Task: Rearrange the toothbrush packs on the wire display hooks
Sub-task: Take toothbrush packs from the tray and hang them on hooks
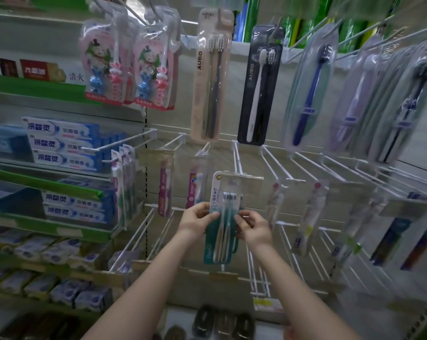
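— Holding anything, those hands?

— Both. The left hand (198, 220) grips the left edge of a teal toothbrush pack (222, 227), fingers curled round it; the right hand (252, 227) pinches its right edge. One pack, upright between them, its top just under a white wire hook (237, 158).

— How many brushes inside?

— Two, as far as the blur allows.

— And above the hands?

— One beige AUBO pack (208, 77) and one black AUBO pack (260, 87), each with two brushes. Up and to the left, two pink rabbit-themed children's packs (131, 67) at the front of their hooks.

— To the right?

— A blue-handled brush pack (308, 94) and more clear packs, too smeared to count.

— Anything in the way?

— Bare wire hooks jut out on both sides of the hands. Left of the left hand, two pink-card packs (165, 185) hang, and further left, five blue-and-white toothpaste boxes (60, 146) sit stacked on shelves.
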Demonstrator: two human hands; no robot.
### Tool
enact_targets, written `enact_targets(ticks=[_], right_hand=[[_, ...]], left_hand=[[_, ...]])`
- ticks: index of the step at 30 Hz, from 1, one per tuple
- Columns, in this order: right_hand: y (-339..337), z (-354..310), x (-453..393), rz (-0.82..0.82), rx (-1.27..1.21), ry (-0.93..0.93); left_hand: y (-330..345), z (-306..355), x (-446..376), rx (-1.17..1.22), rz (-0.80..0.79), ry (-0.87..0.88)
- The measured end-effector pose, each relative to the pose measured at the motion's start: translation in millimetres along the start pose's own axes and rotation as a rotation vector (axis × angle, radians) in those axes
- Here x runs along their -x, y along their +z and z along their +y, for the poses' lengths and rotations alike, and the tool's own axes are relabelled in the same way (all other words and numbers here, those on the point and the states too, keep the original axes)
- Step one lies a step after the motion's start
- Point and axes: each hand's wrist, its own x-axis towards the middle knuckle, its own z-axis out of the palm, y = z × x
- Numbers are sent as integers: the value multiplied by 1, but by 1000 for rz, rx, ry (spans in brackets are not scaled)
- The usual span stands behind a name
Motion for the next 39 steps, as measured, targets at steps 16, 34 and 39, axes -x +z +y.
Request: enact_targets(ticks=[16, 34, 39], right_hand=[[-13, 16, -4, 61, -16, 1], [-25, 2, 18, 170, 127, 196], [-37, 2, 34, 198, 31, 261]], left_hand=[[20, -21, -18, -52, -16, -32], [33, -3, -1, -187, 439, -140], [60, -5, 18, -91, 320, -192]])
